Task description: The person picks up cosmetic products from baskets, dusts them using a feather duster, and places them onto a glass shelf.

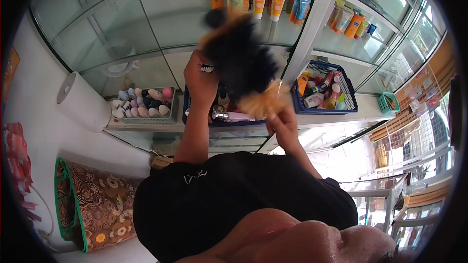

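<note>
Head | blurred, fluffy dark bundle [246, 61], tan tufts [263, 101] | right hand [285, 126] pinching tufts | left hand [201, 82]: cannot tell

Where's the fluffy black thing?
In the head view's upper middle, the fluffy black thing is between the left hand and right hand, before the shelves.

Glass display case [170, 17], white-framed, beyond the fingers [272, 124]. White wall [46, 104], left of them. Bright daylight [412, 146], right of them.
</note>
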`<action>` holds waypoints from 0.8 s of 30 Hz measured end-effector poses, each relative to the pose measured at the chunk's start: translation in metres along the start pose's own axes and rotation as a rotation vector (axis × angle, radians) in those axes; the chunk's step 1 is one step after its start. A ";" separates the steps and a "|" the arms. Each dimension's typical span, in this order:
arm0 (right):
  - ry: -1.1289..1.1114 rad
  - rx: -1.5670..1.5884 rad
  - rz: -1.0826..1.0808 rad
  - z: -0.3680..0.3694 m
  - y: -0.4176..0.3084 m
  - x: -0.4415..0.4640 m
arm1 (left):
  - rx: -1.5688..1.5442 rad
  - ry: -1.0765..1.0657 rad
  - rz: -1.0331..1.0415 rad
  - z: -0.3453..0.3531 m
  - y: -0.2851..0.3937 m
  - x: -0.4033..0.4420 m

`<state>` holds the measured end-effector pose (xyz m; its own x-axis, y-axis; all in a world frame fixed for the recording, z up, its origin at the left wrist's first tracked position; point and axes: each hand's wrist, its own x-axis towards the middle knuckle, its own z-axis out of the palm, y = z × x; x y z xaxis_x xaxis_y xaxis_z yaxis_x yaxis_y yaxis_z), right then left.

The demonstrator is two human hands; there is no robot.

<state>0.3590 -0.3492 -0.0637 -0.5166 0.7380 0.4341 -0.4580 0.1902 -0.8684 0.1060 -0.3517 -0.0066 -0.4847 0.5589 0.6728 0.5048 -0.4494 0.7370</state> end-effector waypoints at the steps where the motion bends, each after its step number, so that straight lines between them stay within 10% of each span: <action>1: 0.134 0.073 0.035 -0.005 0.000 0.004 | -0.180 0.014 0.142 0.008 0.003 0.003; 6: 0.315 0.010 -0.061 -0.025 -0.009 0.018 | -1.187 -0.027 -0.654 0.010 0.030 0.006; 10: 0.023 -0.180 0.037 -0.032 -0.002 -0.001 | -1.646 -0.254 -0.809 0.017 0.009 0.016; 11: -0.089 -0.236 0.066 -0.034 -0.001 -0.004 | -1.069 -0.130 -0.450 0.028 0.010 -0.004; 14: -0.489 -0.389 -0.038 -0.037 -0.011 0.002 | -1.392 0.062 -0.928 0.033 0.008 0.011; 21: 0.061 -0.132 0.032 -0.044 -0.007 -0.002 | -1.625 -0.293 -0.790 0.021 -0.010 0.001; 24: 0.287 -0.029 -0.086 -0.031 -0.017 0.007 | -1.673 -0.107 -0.920 0.015 0.016 -0.001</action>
<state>0.3858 -0.3271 -0.0529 -0.2497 0.8704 0.4244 -0.4680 0.2752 -0.8398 0.1251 -0.3488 0.0039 -0.0898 0.9865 0.1369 -0.9814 -0.1111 0.1563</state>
